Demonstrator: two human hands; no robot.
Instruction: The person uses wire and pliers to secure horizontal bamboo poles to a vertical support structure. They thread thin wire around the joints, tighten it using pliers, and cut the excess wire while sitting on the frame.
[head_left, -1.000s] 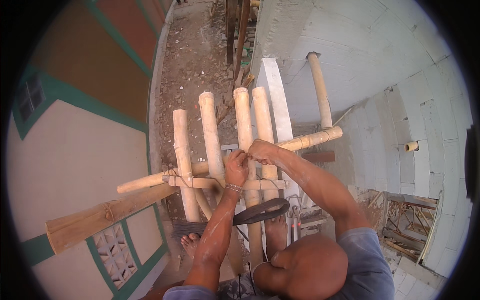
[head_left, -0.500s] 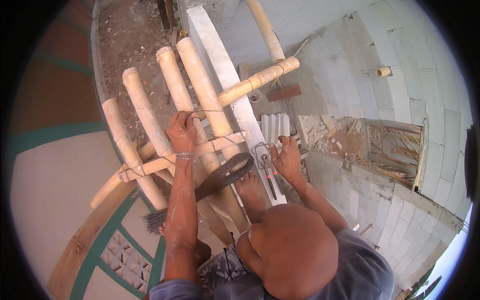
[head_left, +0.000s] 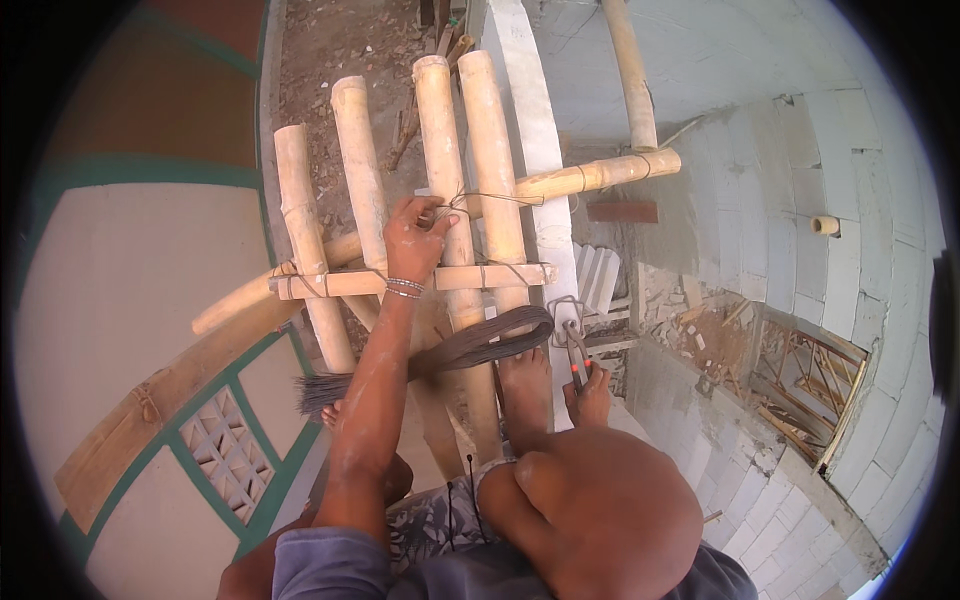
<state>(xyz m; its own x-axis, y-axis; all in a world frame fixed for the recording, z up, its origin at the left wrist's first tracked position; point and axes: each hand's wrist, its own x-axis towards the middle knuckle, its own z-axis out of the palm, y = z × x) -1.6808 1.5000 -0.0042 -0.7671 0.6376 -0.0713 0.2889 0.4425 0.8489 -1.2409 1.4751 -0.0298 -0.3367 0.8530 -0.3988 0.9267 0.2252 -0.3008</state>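
My left hand (head_left: 415,238) pinches a thin tie wire (head_left: 478,198) where upright bamboo poles (head_left: 440,150) cross a horizontal bamboo pole (head_left: 590,175). My right hand (head_left: 592,398) is lower down, closed around the handles of pliers (head_left: 576,350) whose jaws point up at a small wire loop (head_left: 562,310). A coil of dark wire (head_left: 485,340) hangs across the poles between my two arms. A squared wooden crosspiece (head_left: 460,278) is lashed to the poles just under my left wrist.
A bare foot (head_left: 525,385) rests on a pole beside a white plank (head_left: 535,150). A head (head_left: 610,520) fills the lower edge. Far below lie dirt ground (head_left: 340,40), a painted wall (head_left: 130,280) at left, and a white block wall (head_left: 790,200) with rubble at right.
My right hand has left the wire tie at the poles and come down holding the pliers. My left hand stays on the wire. The view has shifted.
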